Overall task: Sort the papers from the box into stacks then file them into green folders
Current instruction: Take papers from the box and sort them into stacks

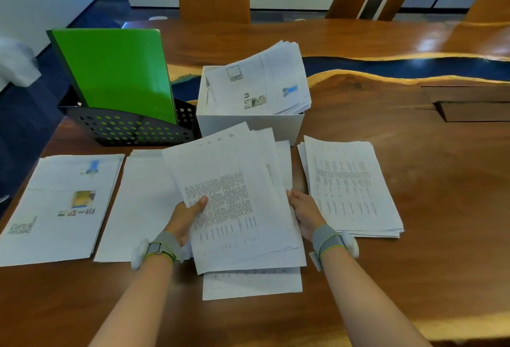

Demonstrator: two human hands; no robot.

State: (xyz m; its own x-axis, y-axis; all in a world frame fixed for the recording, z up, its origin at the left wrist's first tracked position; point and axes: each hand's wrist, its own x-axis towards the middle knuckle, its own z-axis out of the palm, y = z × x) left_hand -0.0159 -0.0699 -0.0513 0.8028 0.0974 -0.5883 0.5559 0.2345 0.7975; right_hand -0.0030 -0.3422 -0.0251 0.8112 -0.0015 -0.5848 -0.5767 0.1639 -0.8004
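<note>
White printed sheets lie partly sorted on the glossy brown wooden worktop. Both hands hold one loose, fanned bundle of text pages above the middle. The left hand grips its left edge with the thumb on top. The right hand clasps the right edge, its fingertips hidden by paper.

Beneath the bundle lies a low stack of table pages. To the left are a stack of pages with colour pictures and, just beside it, a stack of plain pale pages. To the right sits a thicker stack of column-printed pages.

Behind them, the square white box holds a sizeable heap of papers leaning out over its rim. The bright green folders stand closed in the black perforated file rack. Sorting looks roughly midway, and filing appears not to have begun.
</note>
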